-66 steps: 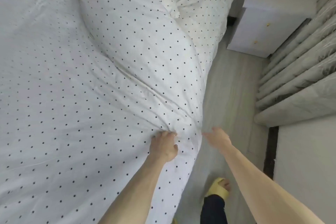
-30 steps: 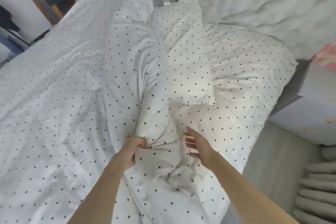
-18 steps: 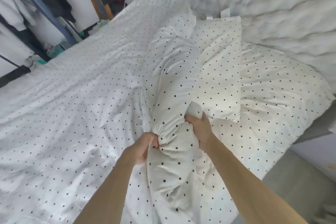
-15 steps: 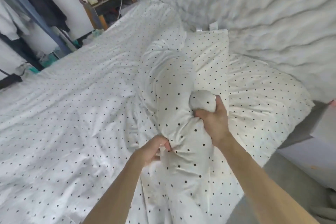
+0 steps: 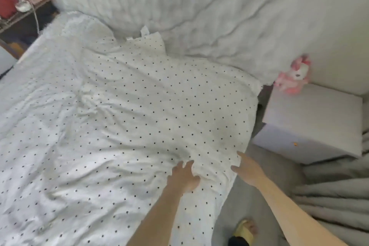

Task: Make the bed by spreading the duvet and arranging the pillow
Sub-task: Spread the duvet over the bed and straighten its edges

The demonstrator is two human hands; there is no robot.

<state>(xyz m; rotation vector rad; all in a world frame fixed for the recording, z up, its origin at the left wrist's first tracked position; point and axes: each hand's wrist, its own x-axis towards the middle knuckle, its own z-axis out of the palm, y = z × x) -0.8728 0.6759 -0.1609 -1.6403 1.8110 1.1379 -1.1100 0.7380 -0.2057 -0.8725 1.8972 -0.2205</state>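
The white duvet (image 5: 127, 118) with black dots lies spread over the bed up to the headboard, still wrinkled in the middle. Only a dotted corner of the pillow (image 5: 152, 43) pokes out from under it at the head end; the rest is hidden. My left hand (image 5: 185, 175) rests on top of the duvet near the right bed edge, fingers apart. My right hand (image 5: 248, 170) is at that edge, with the duvet's hem between thumb and fingers.
A padded white headboard (image 5: 199, 16) runs along the back. A white nightstand (image 5: 311, 124) with a pink plush toy (image 5: 293, 78) stands right of the bed. Grey curtains (image 5: 335, 191) hang at the right. My foot in a yellow slipper (image 5: 244, 230) is on the grey floor.
The rolled-up bunch of duvet I held in both hands has been pulled open toward the right edge. It now covers the pillow and the sheet there.
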